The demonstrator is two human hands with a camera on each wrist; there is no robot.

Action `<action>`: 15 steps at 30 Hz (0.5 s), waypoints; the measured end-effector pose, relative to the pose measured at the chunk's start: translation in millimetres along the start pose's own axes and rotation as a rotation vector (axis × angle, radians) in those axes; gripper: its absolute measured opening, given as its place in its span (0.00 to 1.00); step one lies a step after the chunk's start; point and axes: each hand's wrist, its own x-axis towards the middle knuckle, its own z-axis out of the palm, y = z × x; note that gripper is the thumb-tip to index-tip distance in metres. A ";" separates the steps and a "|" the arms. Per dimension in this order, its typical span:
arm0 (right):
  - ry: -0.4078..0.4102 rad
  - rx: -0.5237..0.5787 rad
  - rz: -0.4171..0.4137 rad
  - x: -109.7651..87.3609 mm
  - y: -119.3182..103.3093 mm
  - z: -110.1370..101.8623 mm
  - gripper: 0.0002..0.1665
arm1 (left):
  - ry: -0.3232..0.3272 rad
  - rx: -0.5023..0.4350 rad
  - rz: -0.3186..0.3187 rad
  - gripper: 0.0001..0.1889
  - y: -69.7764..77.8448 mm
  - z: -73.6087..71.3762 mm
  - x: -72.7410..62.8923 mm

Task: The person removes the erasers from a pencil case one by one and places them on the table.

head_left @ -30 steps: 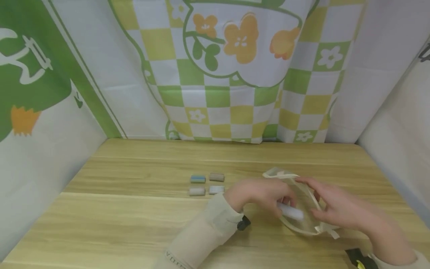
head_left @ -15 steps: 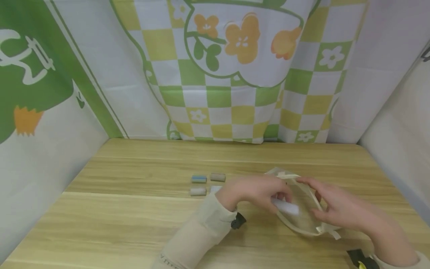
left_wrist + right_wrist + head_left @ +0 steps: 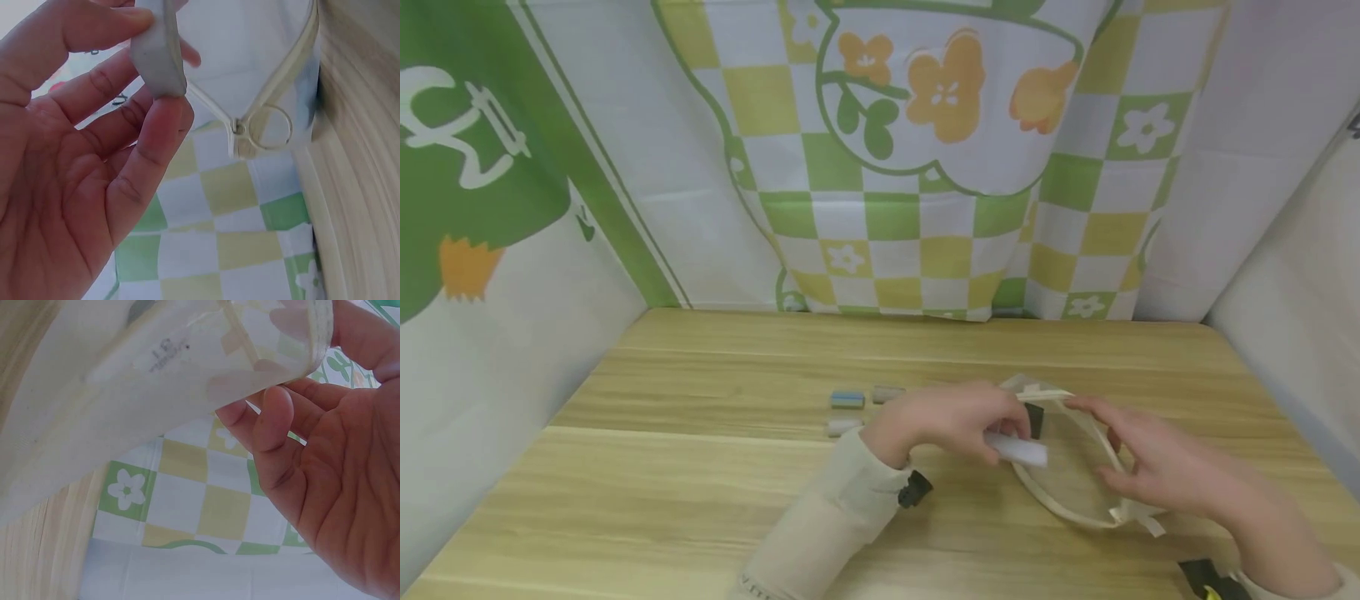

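My left hand (image 3: 958, 421) pinches a small white-grey block (image 3: 1021, 448) between thumb and fingertips, over the near-left rim of a see-through zip pouch (image 3: 1078, 467). In the left wrist view, the block (image 3: 159, 53) looks smooth and angular, perhaps an eraser. My right hand (image 3: 1165, 458) grips the pouch's right edge, keeping its mouth spread. Seen from the right wrist, the clear pouch wall (image 3: 144, 394) passes between thumb and fingers. Something dark (image 3: 1035, 419) shows at the pouch's left side, partly behind my left hand; its kind is unclear.
Left of my left wrist lie a blue-striped block (image 3: 847, 400), a brownish block (image 3: 888, 394) and a grey block (image 3: 845, 427), the latter two near or partly behind the hand. A patterned curtain (image 3: 895, 217) hangs at the back edge of the wooden table (image 3: 700, 492).
My left hand has moved left with the white-grey block, from over the pouch's mouth to its rim. The dark thing has come into sight. The right hand keeps its hold.
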 end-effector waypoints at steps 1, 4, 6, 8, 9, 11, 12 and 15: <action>0.002 0.002 -0.005 0.0 0.4 0.7 0.46 | 0.004 0.001 0.002 0.18 -0.9 -0.4 -1.3; 0.006 0.005 -0.012 -0.1 0.9 1.2 0.46 | 0.011 0.004 0.005 0.18 -3.7 -1.2 -4.1; 0.007 0.002 -0.005 -0.1 0.5 0.5 0.46 | 0.014 0.011 0.007 0.18 -5.9 -0.9 -5.4; 0.011 -0.003 -0.004 0.0 -0.4 -0.1 0.46 | 0.018 0.002 0.009 0.18 -7.7 -0.7 -7.7; 0.012 -0.004 -0.006 0.1 -0.9 -0.4 0.46 | 0.020 -0.003 0.010 0.18 -8.7 -0.5 -9.3; 0.017 -0.009 -0.012 0.4 -1.9 -0.7 0.45 | 0.025 -0.018 0.004 0.18 -10.8 -0.4 -13.7; 0.019 -0.013 -0.010 0.0 -2.0 -0.8 0.45 | 0.026 -0.026 0.002 0.17 -11.9 -0.1 -15.2; 0.021 -0.027 -0.005 -1.3 -2.3 -0.7 0.45 | 0.027 -0.046 -0.008 0.17 -14.8 0.8 -20.0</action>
